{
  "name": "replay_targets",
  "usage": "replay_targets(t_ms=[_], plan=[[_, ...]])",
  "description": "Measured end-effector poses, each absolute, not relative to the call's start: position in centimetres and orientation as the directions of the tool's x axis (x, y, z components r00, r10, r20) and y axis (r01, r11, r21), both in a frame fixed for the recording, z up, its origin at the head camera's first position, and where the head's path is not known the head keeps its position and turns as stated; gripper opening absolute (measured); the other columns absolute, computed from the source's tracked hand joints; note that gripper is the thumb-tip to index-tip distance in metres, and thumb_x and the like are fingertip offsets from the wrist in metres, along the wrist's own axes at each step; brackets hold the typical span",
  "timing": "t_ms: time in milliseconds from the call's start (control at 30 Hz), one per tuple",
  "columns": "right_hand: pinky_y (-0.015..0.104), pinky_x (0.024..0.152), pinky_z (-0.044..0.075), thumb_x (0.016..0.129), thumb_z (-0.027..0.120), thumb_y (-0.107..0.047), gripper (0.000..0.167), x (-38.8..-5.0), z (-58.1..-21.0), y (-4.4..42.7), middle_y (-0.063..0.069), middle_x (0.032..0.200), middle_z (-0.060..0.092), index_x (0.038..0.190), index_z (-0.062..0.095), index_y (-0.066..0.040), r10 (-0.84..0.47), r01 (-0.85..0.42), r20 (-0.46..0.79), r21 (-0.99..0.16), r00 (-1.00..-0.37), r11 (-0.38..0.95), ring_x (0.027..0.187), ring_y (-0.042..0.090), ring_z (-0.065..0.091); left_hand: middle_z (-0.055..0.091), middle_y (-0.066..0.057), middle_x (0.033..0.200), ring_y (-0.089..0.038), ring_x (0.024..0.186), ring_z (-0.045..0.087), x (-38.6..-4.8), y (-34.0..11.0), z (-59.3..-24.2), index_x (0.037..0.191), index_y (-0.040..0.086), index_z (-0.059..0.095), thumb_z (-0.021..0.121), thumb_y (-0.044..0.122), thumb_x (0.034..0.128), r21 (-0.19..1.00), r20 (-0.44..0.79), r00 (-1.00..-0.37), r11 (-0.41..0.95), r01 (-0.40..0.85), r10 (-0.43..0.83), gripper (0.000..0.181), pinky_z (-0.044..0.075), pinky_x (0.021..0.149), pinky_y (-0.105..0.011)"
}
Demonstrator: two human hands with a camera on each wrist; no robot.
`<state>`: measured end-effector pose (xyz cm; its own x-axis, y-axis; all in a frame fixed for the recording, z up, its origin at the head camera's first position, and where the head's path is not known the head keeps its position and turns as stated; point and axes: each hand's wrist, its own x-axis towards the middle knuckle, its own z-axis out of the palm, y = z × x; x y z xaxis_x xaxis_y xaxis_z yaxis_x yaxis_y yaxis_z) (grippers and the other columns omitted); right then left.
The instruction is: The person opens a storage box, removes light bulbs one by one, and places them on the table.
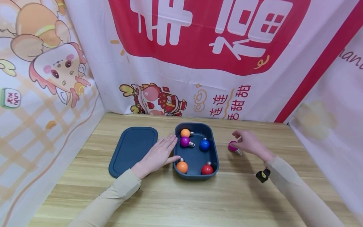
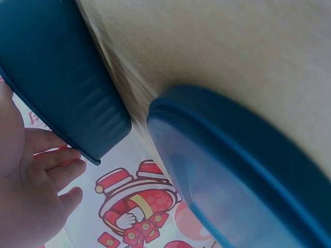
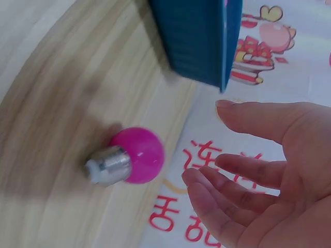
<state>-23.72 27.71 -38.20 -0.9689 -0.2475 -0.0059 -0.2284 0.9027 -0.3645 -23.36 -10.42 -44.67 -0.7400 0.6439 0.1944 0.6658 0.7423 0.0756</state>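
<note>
A: Where is the piece you're after?

B: I have the loose purple bulb point(image 1: 231, 147) lying on its side on the worktop point(image 1: 181, 201), right of the blue box point(image 1: 195, 177) and apart from it, metal base angled rightward and towards me

A: And your grips?

B: My right grip point(image 1: 250, 145) is released: fingers loosely bent above the bulb, a gap between them in the right wrist view. My left grip point(image 1: 160, 153) holds nothing either, its fingers fairly straight against the box's left rim, seemingly to steady it

A: Which step is that?

B: I'd call it the reach for a bulb to be boxed. Inside already I count a far orange bulb point(image 1: 185, 132) beside a second purple bulb point(image 1: 185, 141), a blue bulb point(image 1: 204, 144), a near orange bulb point(image 1: 182, 167) and a red bulb point(image 1: 207, 169). Next I'd want fingertips lower, pinching the globe from both sides, since it could roll

A: What's around you?

B: The blue lid point(image 1: 131, 153) lies flat left of the box. The worktop is pale wood grain; a back cloth point(image 1: 113, 94) with a big red panel hangs behind, and a left cloth point(image 1: 60, 67) shows cartoon animals
</note>
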Motion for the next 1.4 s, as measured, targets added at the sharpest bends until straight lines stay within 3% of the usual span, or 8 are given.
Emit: replay_targets(t_ms=[433, 633, 1033, 1400], plan=[[0.042, 0.08, 0.061, 0.085, 0.078, -0.019, 0.041, -22.9, -37.0, 24.5, 0.021, 0.109, 0.072, 0.117, 0.066, 0.003, -0.35, -0.341, 0.041, -0.362, -0.936, 0.868, 0.087, 0.026, 0.07, 0.037, -0.016, 0.159, -0.031, 0.149, 0.036, -23.3, -10.4, -44.7, 0.152, 0.002, 0.037, 0.046, 0.059, 0.0988, 0.081, 0.203, -0.739, 0.741, 0.667, 0.643, 0.079, 0.028, 0.123, -0.05], [0.039, 0.077, 0.061, 0.083, 0.08, -0.017, 0.04, -22.8, -36.8, 23.2, 0.022, 0.11, 0.071, 0.114, 0.066, 0.004, -0.416, -0.419, 0.09, -0.353, -0.905, 0.837, 0.088, 0.027, 0.07, 0.037, -0.015, 0.159, -0.031, 0.149, 0.035, -23.2, -10.5, -44.7, 0.152, 0.002, 0.037, 0.046, 0.059, 0.0987, 0.086, 0.206, -0.741, 0.742, 0.665, 0.639, 0.078, 0.026, 0.124, -0.049], [0.038, 0.08, 0.061, 0.085, 0.079, -0.022, 0.043, -23.8, -36.5, 20.1, 0.021, 0.117, 0.069, 0.119, 0.066, 0.001, -0.464, -0.433, 0.012, -0.38, -0.886, 0.817, 0.094, 0.03, 0.069, 0.036, -0.015, 0.16, -0.029, 0.15, 0.033, -23.5, -10.5, -44.9, 0.153, 0.003, 0.035, 0.044, 0.061, 0.0988, 0.078, 0.195, -0.742, 0.744, 0.664, 0.642, 0.08, 0.026, 0.124, -0.049], [0.035, 0.08, 0.06, 0.086, 0.078, -0.022, 0.042, -25.6, -36.2, 17.3, 0.018, 0.109, 0.071, 0.119, 0.066, 0.001, -0.496, -0.458, -0.025, -0.343, -0.868, 0.82, 0.088, 0.025, 0.068, 0.036, -0.015, 0.159, -0.03, 0.149, 0.034, -23.4, -10.4, -44.8, 0.153, 0.003, 0.036, 0.044, 0.06, 0.0989, 0.076, 0.204, -0.738, 0.742, 0.667, 0.643, 0.079, 0.027, 0.123, -0.05]])
